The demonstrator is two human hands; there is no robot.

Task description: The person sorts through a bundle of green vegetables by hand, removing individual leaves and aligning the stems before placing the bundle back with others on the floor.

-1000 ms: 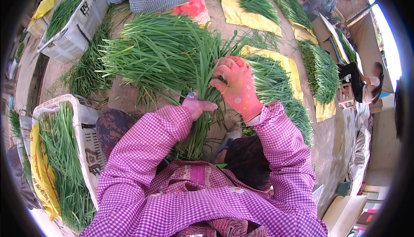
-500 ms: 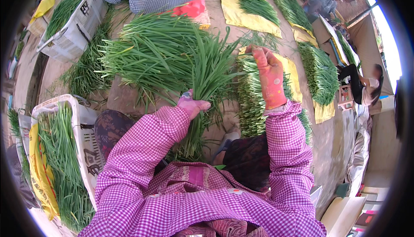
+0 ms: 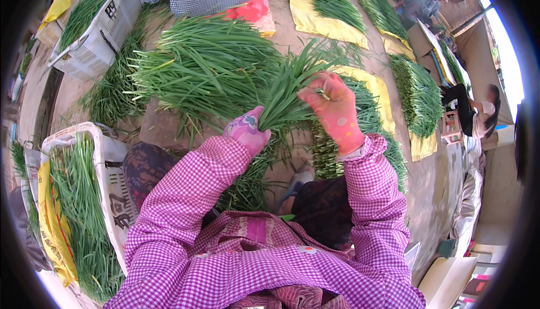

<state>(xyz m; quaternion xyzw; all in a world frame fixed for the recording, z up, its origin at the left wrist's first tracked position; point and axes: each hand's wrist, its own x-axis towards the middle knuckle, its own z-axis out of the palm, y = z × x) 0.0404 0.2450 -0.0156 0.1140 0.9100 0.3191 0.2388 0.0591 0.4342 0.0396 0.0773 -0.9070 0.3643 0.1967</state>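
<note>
One bundle of garlic chives (image 3: 288, 95) fans toward the upper right at the middle of the frame, its lower end clamped in our left hand (image 3: 247, 132), gloved in patterned lilac-pink. Our right hand (image 3: 334, 112), in a dotted coral glove, has curled fingers at the leaves' right side; we cannot tell whether they pinch any. We see a larger chive pile (image 3: 205, 61) left of and above the bundle. Bold dark characters mark the white upper-left crate (image 3: 93, 56) and white lower-left crate (image 3: 114, 154); printed lettering runs down the yellow sack (image 3: 58, 236) at lower left.
</note>
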